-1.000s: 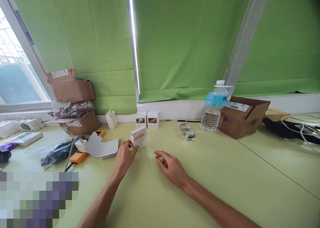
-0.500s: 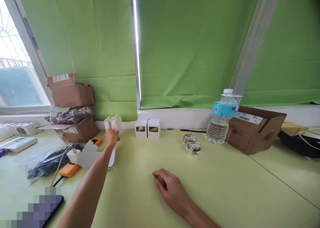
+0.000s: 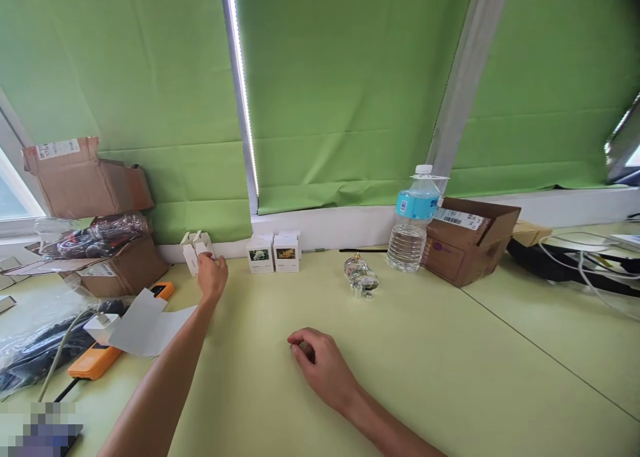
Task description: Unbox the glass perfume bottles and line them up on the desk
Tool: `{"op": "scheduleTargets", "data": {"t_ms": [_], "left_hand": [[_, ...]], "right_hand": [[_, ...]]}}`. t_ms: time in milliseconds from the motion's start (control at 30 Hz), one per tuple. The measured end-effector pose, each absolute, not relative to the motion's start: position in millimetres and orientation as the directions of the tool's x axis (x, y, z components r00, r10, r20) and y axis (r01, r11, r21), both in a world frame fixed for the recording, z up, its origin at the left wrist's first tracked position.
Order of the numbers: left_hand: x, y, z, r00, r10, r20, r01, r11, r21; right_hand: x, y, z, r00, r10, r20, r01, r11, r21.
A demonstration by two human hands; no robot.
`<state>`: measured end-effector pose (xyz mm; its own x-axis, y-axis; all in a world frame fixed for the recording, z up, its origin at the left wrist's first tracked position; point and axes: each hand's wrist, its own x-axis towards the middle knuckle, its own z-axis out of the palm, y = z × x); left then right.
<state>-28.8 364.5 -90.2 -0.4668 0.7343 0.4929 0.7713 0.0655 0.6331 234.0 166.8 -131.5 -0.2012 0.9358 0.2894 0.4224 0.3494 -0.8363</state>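
At the back left, a small white carton (image 3: 191,255) with raised flaps stands on the table by the wall. My left hand (image 3: 213,277) is at its right side; the fingers overlap it, with a gap between thumb and fingers. Two white boxes with flower pictures, a left box (image 3: 260,255) and a right box (image 3: 287,253), stand side by side to the right of that hand. My right hand (image 3: 325,370) rests on the table in front, loosely curled, thumb tip close to the index finger, nothing visible in it.
Cardboard boxes (image 3: 85,183) are stacked at the left. Nearer lie an orange power strip (image 3: 95,361), white paper (image 3: 150,327) and bagged cables (image 3: 35,353). Clear glass objects (image 3: 361,275), a water bottle (image 3: 407,237) and an open cardboard box (image 3: 460,250) stand to the right.
The white carton, earlier held in my left hand, now stands at the wall, and the hand has shifted right relative to it. My view has turned right. My right hand stays curled.
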Motion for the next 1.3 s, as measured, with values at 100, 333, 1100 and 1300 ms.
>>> {"op": "scheduleTargets", "data": {"t_ms": [100, 333, 1100, 1300], "left_hand": [[-12, 364, -85, -0.241, 0.785, 0.571, 0.882, -0.069, 0.467], [26, 361, -86, 0.191, 0.784, 0.591, 0.936, -0.326, 0.129], [71, 142, -82, 0.473, 0.856, 0.209, 0.689, -0.507, 0.518], [45, 147, -72, 0.599, 0.794, 0.109, 0.539, -0.5, 0.678]], "right_hand": [[234, 168, -132, -0.198, 0.934, 0.297, 0.422, 0.355, -0.834], [234, 169, -133, -0.192, 0.928, 0.32, 0.464, 0.373, -0.803], [237, 155, -117, -0.147, 0.973, 0.18, -0.104, 0.166, -0.981], [233, 148, -110, -0.272, 0.962, 0.038, -0.137, 0.001, -0.991]]}}
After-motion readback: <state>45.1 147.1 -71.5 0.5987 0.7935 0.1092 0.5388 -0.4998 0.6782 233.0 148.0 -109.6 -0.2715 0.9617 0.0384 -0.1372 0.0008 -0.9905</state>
